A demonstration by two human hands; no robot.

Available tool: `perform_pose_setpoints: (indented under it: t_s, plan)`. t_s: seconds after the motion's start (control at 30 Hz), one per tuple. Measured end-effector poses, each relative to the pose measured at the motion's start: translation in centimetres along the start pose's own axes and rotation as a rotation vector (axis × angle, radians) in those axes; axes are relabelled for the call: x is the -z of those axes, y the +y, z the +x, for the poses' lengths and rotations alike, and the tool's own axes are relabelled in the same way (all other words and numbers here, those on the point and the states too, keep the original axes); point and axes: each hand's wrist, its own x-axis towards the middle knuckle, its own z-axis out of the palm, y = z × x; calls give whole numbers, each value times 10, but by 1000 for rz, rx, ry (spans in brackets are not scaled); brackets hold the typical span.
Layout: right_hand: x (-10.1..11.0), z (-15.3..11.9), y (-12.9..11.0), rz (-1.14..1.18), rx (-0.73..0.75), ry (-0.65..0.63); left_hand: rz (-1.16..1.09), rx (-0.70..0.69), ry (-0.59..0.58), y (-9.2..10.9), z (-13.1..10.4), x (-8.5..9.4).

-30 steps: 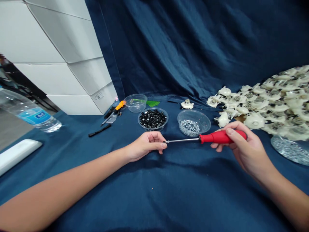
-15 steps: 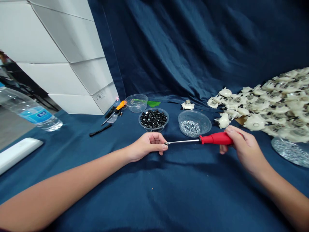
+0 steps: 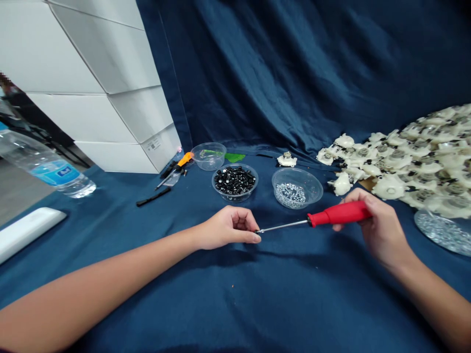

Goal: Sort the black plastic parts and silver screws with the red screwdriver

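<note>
My right hand point(image 3: 382, 228) is closed on the red handle of a screwdriver point(image 3: 340, 214), whose shaft points left. The shaft's tip meets a small black part point(image 3: 257, 232) pinched between the thumb and fingers of my left hand point(image 3: 235, 228). A screw seems to sit at the tip, but it is too small to be sure. Behind my left hand is a clear bowl of black parts point(image 3: 235, 181). To its right, a clear bowl point(image 3: 314, 189) holds silver screws.
White boxes point(image 3: 91, 117) stand back left near a water bottle point(image 3: 55, 169). An orange-handled screwdriver point(image 3: 185, 159) lies beside another clear bowl point(image 3: 209, 157). Off-white parts point(image 3: 390, 186) are heaped at right, near a container of screws point(image 3: 441, 233). One such part point(image 3: 287, 159) stands alone behind the bowls.
Both hands have moved slightly toward the person, my left hand also a little right. The screwdriver now tilts more, its handle higher than its tip. My right hand's grip on the handle has turned.
</note>
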Motion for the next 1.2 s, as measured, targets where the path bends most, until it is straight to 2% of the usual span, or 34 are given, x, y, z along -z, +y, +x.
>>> perform_pose_setpoints:
  t_s: [0.13, 0.3, 0.37, 0.47, 0.57, 0.8, 0.97, 1.03, 1.13, 1.2]
  plan:
    - [-8, -4, -10, 187, -44, -3, 18, 4, 17, 1, 0, -1]
    - [-2, -2, -2, -52, -12, 55, -2, -18, 18, 0, 0, -1]
    - [0, 0, 2, -66, -8, 33, -8, -20, 23, -1, 0, -1]
    - [-1, 0, 2, 114, -16, -47, -20, -17, 30, -1, 1, 0]
    - [-3, -2, -2, 199, 7, -14, -40, -16, 43, -1, 2, 1]
    - [-3, -1, -2, -34, 36, 27, -61, -14, 83, 2, 4, 2]
    - [-7, -1, -3, 222, -31, -5, -67, -10, 91, 2, 4, 2]
    - [-5, -2, -2, 171, -18, 9, -67, -10, 84, 2, 4, 2]
    - [-1, -2, 0, -57, 28, 67, -67, -11, 76, 1, 4, 2]
    - [-1, -2, 1, -98, 46, 86, -72, -12, 79, 1, 4, 2]
